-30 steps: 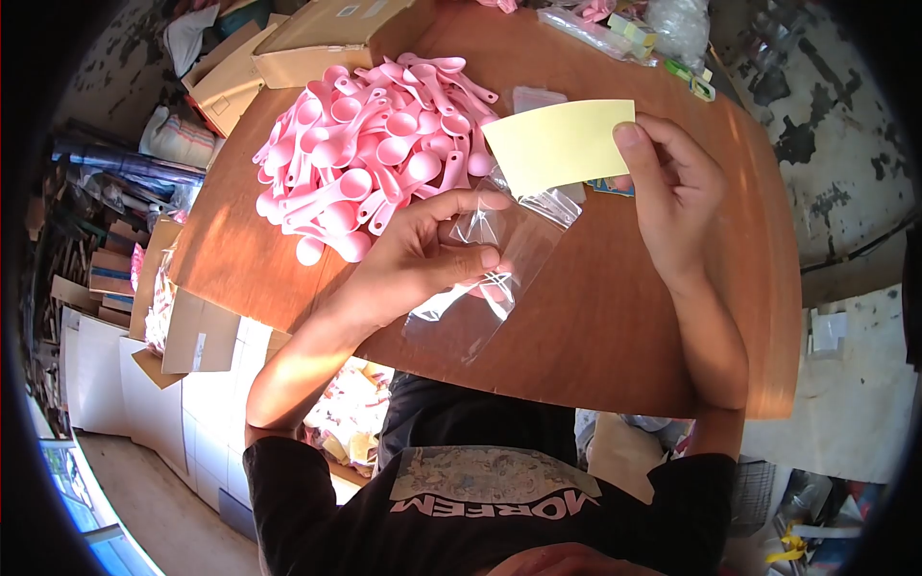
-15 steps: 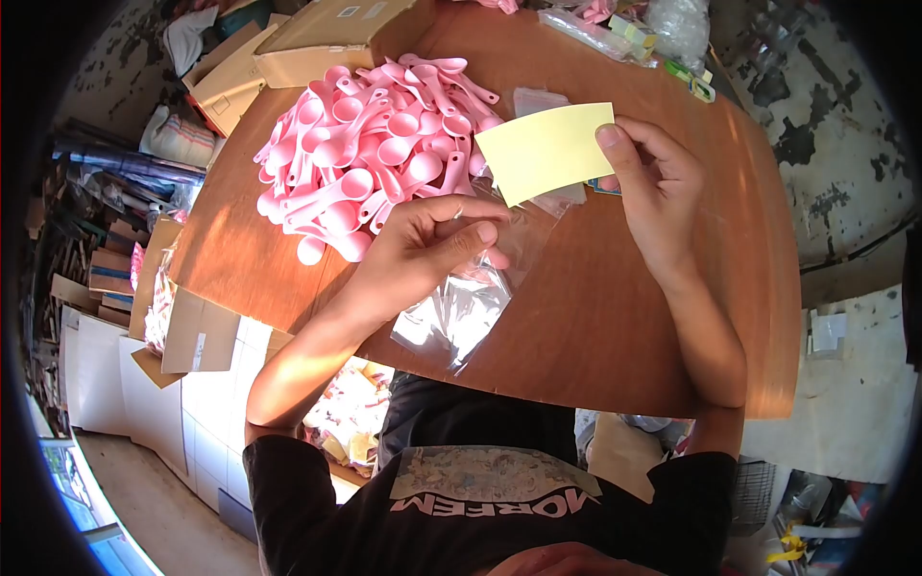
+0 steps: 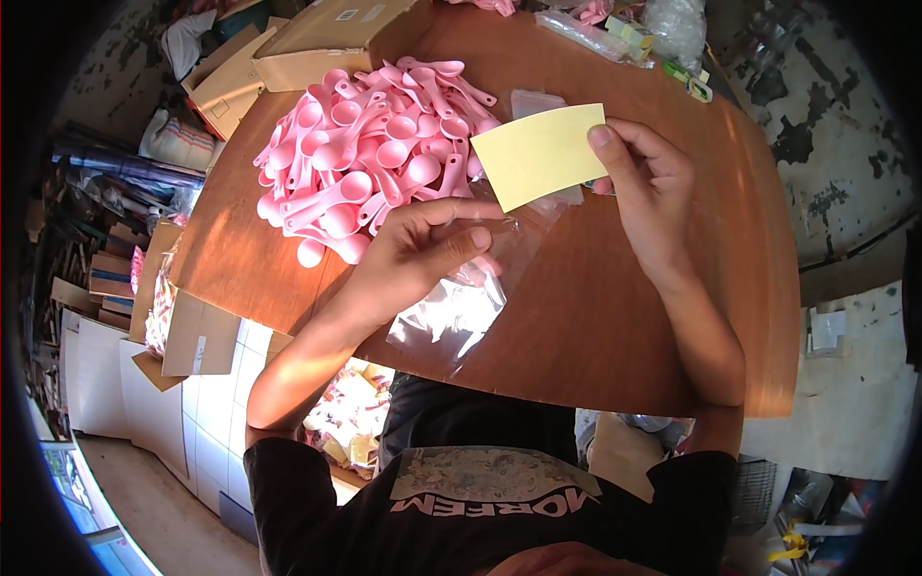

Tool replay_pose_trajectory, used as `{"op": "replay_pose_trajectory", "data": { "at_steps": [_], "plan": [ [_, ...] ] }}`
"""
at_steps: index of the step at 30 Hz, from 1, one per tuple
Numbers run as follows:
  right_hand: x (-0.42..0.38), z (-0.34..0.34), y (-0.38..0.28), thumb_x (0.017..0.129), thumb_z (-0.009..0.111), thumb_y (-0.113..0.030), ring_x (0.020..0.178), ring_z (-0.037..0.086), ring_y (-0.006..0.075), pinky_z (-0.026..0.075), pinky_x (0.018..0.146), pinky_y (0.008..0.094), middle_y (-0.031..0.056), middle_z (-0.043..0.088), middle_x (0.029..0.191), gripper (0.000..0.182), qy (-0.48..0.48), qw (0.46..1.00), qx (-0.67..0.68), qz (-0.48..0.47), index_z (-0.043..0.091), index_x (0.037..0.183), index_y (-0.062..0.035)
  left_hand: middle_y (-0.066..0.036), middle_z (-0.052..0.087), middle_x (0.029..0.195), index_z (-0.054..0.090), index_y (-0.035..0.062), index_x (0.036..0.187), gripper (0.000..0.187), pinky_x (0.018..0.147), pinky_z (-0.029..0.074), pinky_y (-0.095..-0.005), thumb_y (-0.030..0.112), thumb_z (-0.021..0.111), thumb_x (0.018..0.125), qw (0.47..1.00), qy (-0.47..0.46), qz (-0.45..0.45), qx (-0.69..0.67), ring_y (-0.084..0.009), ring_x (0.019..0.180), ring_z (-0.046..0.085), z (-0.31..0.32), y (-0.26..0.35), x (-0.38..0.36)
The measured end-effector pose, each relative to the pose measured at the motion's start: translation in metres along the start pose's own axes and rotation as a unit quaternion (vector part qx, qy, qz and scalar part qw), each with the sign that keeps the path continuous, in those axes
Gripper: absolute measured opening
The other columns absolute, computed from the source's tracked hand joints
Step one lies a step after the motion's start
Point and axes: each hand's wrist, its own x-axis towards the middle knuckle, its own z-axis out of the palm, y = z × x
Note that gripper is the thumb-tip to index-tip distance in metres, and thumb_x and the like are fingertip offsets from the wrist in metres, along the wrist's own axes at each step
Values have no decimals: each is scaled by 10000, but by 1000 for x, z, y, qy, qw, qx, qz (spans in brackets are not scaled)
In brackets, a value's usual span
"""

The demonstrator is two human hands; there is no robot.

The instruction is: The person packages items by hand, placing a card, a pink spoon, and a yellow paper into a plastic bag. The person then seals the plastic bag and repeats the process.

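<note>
Pinched by its right end, a pale yellow paper card [image 3: 538,156] is in my right hand [image 3: 645,182], thumb on the face toward me. My left hand [image 3: 427,245] holds a clear plastic bag [image 3: 451,312], which hangs below the fingers and reflects the light. The card's lower left corner comes right to my left fingertips, near the top of the bag. Just beyond my left hand lies a heap of pink plastic scoops [image 3: 355,154]. Some flat clear bags [image 3: 538,102] lie on the table behind the card, partly hidden by it.
The brown wooden table [image 3: 634,317] curves around in front of me. A closed cardboard box [image 3: 331,43] stands at its far left edge. Plastic packaging [image 3: 591,36] and a green-handled item [image 3: 693,84] lie at the far right. An open carton [image 3: 197,336] stands left of the table.
The card and my right hand have shifted slightly left. My left fingers have straightened a little, and the bag has moved slightly with them.
</note>
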Motion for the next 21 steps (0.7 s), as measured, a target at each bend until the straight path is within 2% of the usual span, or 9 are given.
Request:
{"op": "replay_pose_trajectory", "data": {
  "at_steps": [2,8,10,11,12,14,15,18,21],
  "plan": [
    [-1,0,1,886,658,-165,565,502,16,390,496,161,-13,606,700,199,8,1000,0,-6,676,940,26,-77,672,956,583,-20,1176,281,659,511,-216,104,584,924,1000,-2,7,-13,-125,812,670,0,0,-1],
    [0,-3,-2,889,653,-159,573,511,19,405,506,160,-4,616,705,187,-72,997,5,-18,680,920,24,-73,667,949,589,-36,1145,271,657,520,-226,126,589,928,999,29,14,8,-136,818,670,-2,3,-1],
    [0,-6,-4,885,655,-150,583,519,25,409,520,174,3,625,710,172,-118,993,2,13,684,912,17,-61,671,907,616,-30,1091,246,640,504,-205,151,599,925,999,42,-14,14,-123,802,664,-3,2,-2],
    [1,-7,-4,885,655,-150,583,519,25,409,520,174,3,625,710,172,-120,993,2,13,684,912,17,-48,672,848,650,-23,1007,224,614,487,-195,180,610,922,998,44,-32,35,-104,793,653,-4,4,-3],
    [1,-9,-3,881,657,-145,585,517,28,408,526,183,3,628,710,166,-141,990,-23,7,684,902,18,-48,672,848,650,-23,1007,224,614,487,-195,180,610,922,998,45,-32,35,-104,793,653,-5,-1,-2],
    [1,-9,-1,878,659,-140,586,515,30,406,532,192,4,631,711,160,-163,985,-48,1,684,891,18,-35,672,815,675,-13,968,222,597,476,-191,195,611,923,991,44,36,123,-94,782,647,-8,-12,0],
    [1,-9,-1,874,662,-136,582,509,32,402,533,197,4,632,710,158,-166,984,-59,-22,681,878,21,-35,667,797,675,-27,975,240,595,474,-196,199,618,920,994,60,3,92,-78,732,629,-3,-4,-1],
    [1,-9,-4,866,667,-125,577,498,33,394,533,200,4,631,703,154,-181,979,-75,-50,675,857,28,-43,668,800,667,-45,995,254,618,479,-202,192,625,915,998,58,6,12,-73,709,617,1,-5,-1],
    [-4,-5,-11,858,673,-109,578,496,31,389,528,195,4,627,691,140,-208,974,-77,-35,672,845,30,-58,675,826,656,-66,994,258,651,487,-213,177,622,916,996,31,-17,80,-61,727,607,5,10,-1]
  ]
}}
